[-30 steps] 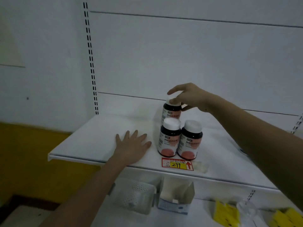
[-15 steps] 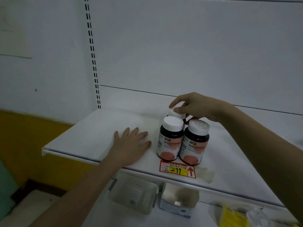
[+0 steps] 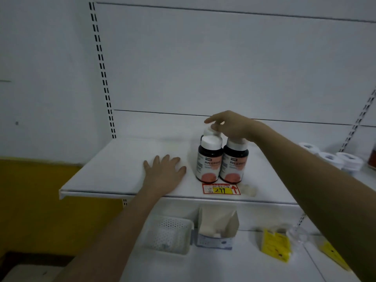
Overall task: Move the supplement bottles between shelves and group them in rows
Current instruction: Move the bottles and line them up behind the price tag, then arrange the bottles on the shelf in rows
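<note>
My left hand (image 3: 162,173) lies flat, palm down with the fingers spread, on the white shelf (image 3: 114,169) near its front edge; its grip is apart and holds nothing. Just to its right stand two dark supplement bottles with white caps and pink-and-white labels, side by side and touching, close to the front edge: the front left bottle (image 3: 209,159) and the front right bottle (image 3: 234,161). Both are upright. Right behind the front left one stands a third, the rear bottle (image 3: 208,131), of which only the white cap and a sliver of dark shoulder show.

My right hand (image 3: 230,125) reaches in from the right, above the caps, with the fingertips on the rear bottle's cap. The forefinger sticks out straight to the left, over the cap; whether the other fingers actually pinch the cap or only rest on it I cannot tell.

On the shelf's front edge, just below the two front bottles, is a red and yellow price tag (image 3: 220,189) reading 299 with a red arrow pointing up. The lower shelf (image 3: 244,265) carries a white perforated basket (image 3: 168,235), an open cardboard box (image 3: 216,231) beside it and yellow packets (image 3: 275,244) farther right. At the far right edge of the upper level stand several white rolls (image 3: 333,158).
</note>
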`<state>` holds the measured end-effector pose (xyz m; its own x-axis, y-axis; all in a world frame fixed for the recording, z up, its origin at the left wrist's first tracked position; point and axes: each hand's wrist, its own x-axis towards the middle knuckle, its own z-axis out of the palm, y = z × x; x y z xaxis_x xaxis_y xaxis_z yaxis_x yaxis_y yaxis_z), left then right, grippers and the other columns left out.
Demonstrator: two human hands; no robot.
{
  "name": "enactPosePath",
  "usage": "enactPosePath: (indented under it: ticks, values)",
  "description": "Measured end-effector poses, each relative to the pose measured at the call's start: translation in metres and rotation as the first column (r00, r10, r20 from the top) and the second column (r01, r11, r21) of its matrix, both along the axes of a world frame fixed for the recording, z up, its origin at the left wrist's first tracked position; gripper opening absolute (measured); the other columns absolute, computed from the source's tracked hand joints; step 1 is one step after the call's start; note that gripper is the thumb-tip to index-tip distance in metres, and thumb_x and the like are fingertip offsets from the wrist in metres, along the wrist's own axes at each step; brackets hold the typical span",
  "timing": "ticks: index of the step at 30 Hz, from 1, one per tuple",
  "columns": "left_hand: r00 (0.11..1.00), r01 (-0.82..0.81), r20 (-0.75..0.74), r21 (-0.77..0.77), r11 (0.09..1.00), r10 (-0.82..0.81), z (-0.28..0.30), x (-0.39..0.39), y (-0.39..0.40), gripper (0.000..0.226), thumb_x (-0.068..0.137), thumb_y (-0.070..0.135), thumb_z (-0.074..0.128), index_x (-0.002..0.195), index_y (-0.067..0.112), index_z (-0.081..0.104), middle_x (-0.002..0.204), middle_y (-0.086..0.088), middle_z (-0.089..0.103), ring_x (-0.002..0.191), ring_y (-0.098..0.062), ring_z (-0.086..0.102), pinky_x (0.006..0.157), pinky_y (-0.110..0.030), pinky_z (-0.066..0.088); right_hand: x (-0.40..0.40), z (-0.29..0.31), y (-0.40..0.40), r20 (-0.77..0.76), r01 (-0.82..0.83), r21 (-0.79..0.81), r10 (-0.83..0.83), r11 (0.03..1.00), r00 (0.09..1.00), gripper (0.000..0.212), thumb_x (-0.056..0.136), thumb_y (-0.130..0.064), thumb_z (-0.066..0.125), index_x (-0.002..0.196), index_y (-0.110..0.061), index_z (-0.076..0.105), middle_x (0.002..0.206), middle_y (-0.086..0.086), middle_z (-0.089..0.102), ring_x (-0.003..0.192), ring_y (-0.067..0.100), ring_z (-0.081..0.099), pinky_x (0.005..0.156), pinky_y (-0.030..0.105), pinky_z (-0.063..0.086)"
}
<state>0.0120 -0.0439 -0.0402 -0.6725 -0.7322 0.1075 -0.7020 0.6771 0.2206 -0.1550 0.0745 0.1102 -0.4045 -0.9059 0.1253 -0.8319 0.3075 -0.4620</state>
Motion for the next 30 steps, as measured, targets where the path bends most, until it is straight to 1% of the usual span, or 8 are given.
enactPosePath:
  ticks: [2, 5, 7, 11, 16, 18, 21, 30]
  values:
    - [0.999, 0.010, -0.042, 0.005, 1.000, -0.010, -0.001, 0.002, 0.000, 0.056, 0.097, 0.057, 0.026, 0.147, 0.033, 0.033, 0.156, 0.002, 0.031, 0.144, -0.028, 0.023, 0.114, -0.060, 0.008, 0.009, 0.000, 0.014, -0.007, 0.092, -0.164, -0.095, 0.982, 0.995, 0.032, 0.103, -0.021, 0.045, 0.130, -0.022, 0.060, 0.131, 0.006, 0.060, 0.110, 0.019, 0.055, 0.088, 0.027, 0.036]
    - [0.994, 0.012, -0.108, 0.001, 1.000, -0.012, 0.002, 0.004, 0.003, 0.052, 0.096, 0.053, 0.031, 0.141, 0.031, 0.044, 0.146, 0.001, 0.045, 0.135, -0.028, 0.036, 0.112, -0.058, 0.014, 0.022, -0.006, 0.049, -0.017, 0.183, -0.333, -0.200, 0.925, 0.980, 0.027, 0.101, -0.027, 0.045, 0.121, -0.023, 0.064, 0.114, 0.001, 0.061, 0.099, 0.016, 0.056, 0.079, 0.027, 0.041]
    - [0.989, -0.013, -0.146, 0.017, 1.000, 0.016, 0.009, 0.008, 0.007, 0.049, 0.096, 0.053, 0.034, 0.137, 0.031, 0.050, 0.139, -0.001, 0.053, 0.130, -0.028, 0.044, 0.111, -0.056, 0.019, 0.029, -0.012, 0.078, -0.036, 0.211, -0.344, -0.237, 0.915, 0.971, 0.025, 0.100, -0.030, 0.047, 0.113, -0.021, 0.067, 0.104, -0.002, 0.063, 0.092, 0.016, 0.059, 0.071, 0.027, 0.043]
    - [0.951, -0.078, -0.299, 0.016, 0.997, 0.079, 0.055, 0.014, 0.018, 0.045, 0.096, 0.053, 0.038, 0.129, 0.029, 0.059, 0.133, -0.006, 0.058, 0.124, -0.031, 0.048, 0.108, -0.051, 0.029, 0.025, -0.019, 0.131, -0.007, 0.297, -0.262, -0.310, 0.918, 0.951, 0.026, 0.098, -0.035, 0.049, 0.092, -0.020, 0.070, 0.088, -0.001, 0.072, 0.079, 0.018, 0.064, 0.068, 0.029, 0.049]
    - [0.834, 0.072, -0.536, -0.129, 0.989, -0.131, 0.149, -0.008, 0.088, 0.038, 0.095, 0.052, 0.041, 0.114, 0.030, 0.065, 0.122, -0.003, 0.062, 0.113, -0.030, 0.053, 0.093, -0.044, 0.046, 0.006, -0.016, 0.199, 0.031, 0.361, -0.255, -0.366, 0.897, 0.930, 0.032, 0.099, -0.036, 0.049, 0.078, -0.020, 0.068, 0.077, -0.001, 0.071, 0.067, 0.014, 0.062, 0.064, 0.026, 0.047]
    - [0.819, 0.225, -0.522, -0.094, 0.970, -0.241, 0.166, -0.027, 0.135, 0.035, 0.094, 0.051, 0.044, 0.111, 0.030, 0.065, 0.115, 0.003, 0.063, 0.103, -0.023, 0.057, 0.090, -0.039, 0.048, -0.003, -0.016, 0.229, 0.032, 0.369, -0.234, -0.372, 0.899, 0.928, 0.033, 0.099, -0.036, 0.050, 0.076, -0.019, 0.067, 0.077, 0.001, 0.071, 0.064, 0.012, 0.062, 0.060, 0.025, 0.047]
    - [0.802, 0.406, -0.470, -0.023, 0.914, -0.368, 0.165, -0.061, 0.217, 0.026, 0.091, 0.049, 0.051, 0.104, 0.033, 0.067, 0.107, 0.007, 0.065, 0.093, -0.017, 0.058, 0.081, -0.030, 0.046, -0.021, -0.016, 0.281, -0.019, 0.362, -0.177, -0.371, 0.915, 0.928, 0.030, 0.098, -0.036, 0.050, 0.077, -0.021, 0.065, 0.081, 0.003, 0.071, 0.072, 0.020, 0.066, 0.072, 0.036, 0.055]
    - [0.776, 0.596, -0.319, 0.091, 0.798, -0.544, 0.112, -0.198, 0.462, 0.031, 0.088, 0.047, 0.054, 0.113, 0.031, 0.064, 0.115, 0.002, 0.066, 0.101, -0.018, 0.061, 0.090, -0.034, 0.050, -0.113, -0.036, 0.530, -0.044, 0.439, -0.034, -0.440, 0.898, 0.897, 0.023, 0.097, -0.032, 0.055, 0.087, -0.018, 0.069, 0.083, 0.000, 0.070, 0.072, 0.011, 0.063, 0.075, 0.033, 0.056]
